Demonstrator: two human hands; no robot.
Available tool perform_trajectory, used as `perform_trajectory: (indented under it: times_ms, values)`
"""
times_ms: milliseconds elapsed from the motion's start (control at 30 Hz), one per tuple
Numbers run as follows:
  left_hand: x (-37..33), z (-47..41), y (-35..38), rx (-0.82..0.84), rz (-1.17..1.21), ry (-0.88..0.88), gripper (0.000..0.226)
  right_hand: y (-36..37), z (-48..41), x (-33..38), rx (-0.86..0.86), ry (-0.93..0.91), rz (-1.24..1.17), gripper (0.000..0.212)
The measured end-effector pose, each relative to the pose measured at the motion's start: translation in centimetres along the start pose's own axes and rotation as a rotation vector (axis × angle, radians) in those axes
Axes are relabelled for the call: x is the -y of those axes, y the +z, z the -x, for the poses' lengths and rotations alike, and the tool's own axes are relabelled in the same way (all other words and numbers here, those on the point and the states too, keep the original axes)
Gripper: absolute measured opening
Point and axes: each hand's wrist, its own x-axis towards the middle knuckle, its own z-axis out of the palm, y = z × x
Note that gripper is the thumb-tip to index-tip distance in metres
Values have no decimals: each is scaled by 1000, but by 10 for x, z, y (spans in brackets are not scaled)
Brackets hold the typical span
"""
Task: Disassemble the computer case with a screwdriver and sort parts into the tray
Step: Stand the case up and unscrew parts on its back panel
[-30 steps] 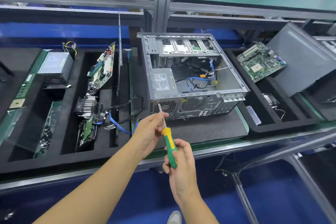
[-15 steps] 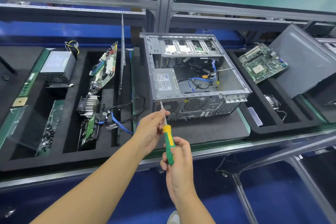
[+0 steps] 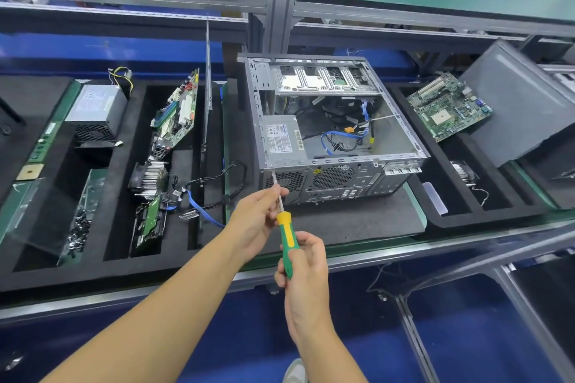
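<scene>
The only writing we find is on the white label of the power supply [image 3: 281, 137] inside the open computer case [image 3: 336, 171]. It has a short blue brand word and rows of fine print, all too small to read. The loose power supply [image 3: 96, 109] in the black foam tray [image 3: 93, 274] on the left also carries a pale label, equally illegible.

The case lies on a dark mat at the middle of the bench, its rear panel facing us. Our right hand [image 3: 306, 270] curls round the green-and-yellow handle of the screwdriver [image 3: 287, 242]. Our left hand [image 3: 255, 221] pinches its metal shaft between thumb and fingertips. The tip meets the rear panel's upper left corner.
</scene>
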Motion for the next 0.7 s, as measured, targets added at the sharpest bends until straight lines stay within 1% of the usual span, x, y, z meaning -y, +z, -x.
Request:
perform_trajectory:
  times_ms: [67,133,233,300,333,400,467,500,567,600,667,700]
  values:
    - [0,-1,0,0,39,-4,27,0,3,1,-7,-43,108,35]
    - [1,-2,-1,5,72,-36,31,2,8,2,-9,-109,239,35]
    - [2,3,-2,41,-14,-132,47,3,12,1,-30,-244,393,35]
    - [4,8,-4,124,-140,-189,56,3,12,1,-59,-346,486,38]
    - [6,11,-6,196,-205,-209,54,3,12,0,-69,-378,515,40]
    - [8,17,-8,323,-275,-230,42,1,11,1,-72,-377,538,45]
    - [8,20,-10,342,-235,-228,34,0,10,2,-52,-322,511,46]
    - [7,21,-10,332,-201,-221,32,-1,10,3,-29,-275,461,42]
    - [5,22,-9,318,-183,-204,32,-1,11,5,-9,-127,274,25]
    - [5,23,-9,314,-193,-196,33,-1,13,6,-9,-31,134,21]
    - [5,27,-9,311,-190,-189,35,-3,15,4,19,148,-94,39]
    - [6,28,-10,316,-159,-194,36,-4,15,4,40,204,-122,49]
